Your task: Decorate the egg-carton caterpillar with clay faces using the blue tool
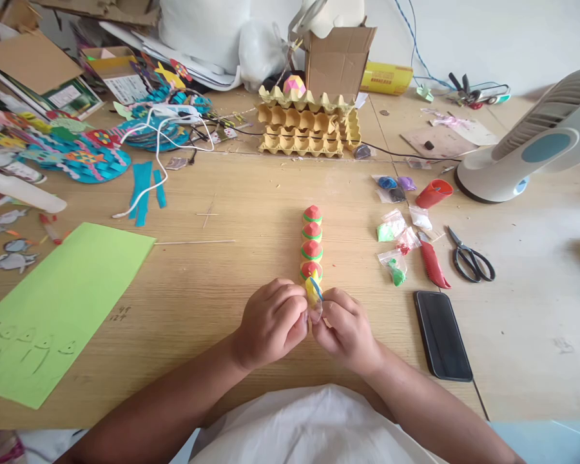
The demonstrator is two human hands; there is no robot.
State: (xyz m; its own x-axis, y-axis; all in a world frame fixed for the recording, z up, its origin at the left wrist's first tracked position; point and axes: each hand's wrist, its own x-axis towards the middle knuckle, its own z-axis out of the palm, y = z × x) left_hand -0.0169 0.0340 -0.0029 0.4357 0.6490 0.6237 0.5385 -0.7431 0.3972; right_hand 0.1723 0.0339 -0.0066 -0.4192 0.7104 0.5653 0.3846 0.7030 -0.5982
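Both hands meet low in the middle of the view around a small clear plastic bag [314, 295] with yellow clay in it and a blue strip along its edge. My left hand [273, 322] pinches the bag's left side, and my right hand [347, 330] pinches its right side. Just beyond the fingers, a row of egg-carton cups [312, 250] runs away from me, each topped with red clay and ringed with green. The nearest cup is partly covered by the bag.
To the right lie small clay bags [391, 225], a red cup [434, 193], a red cutter [433, 261], scissors [471, 256], a phone [443, 335] and a white fan [526, 145]. Green paper [72, 290] lies left. Egg cartons [299, 138] stand at the back.
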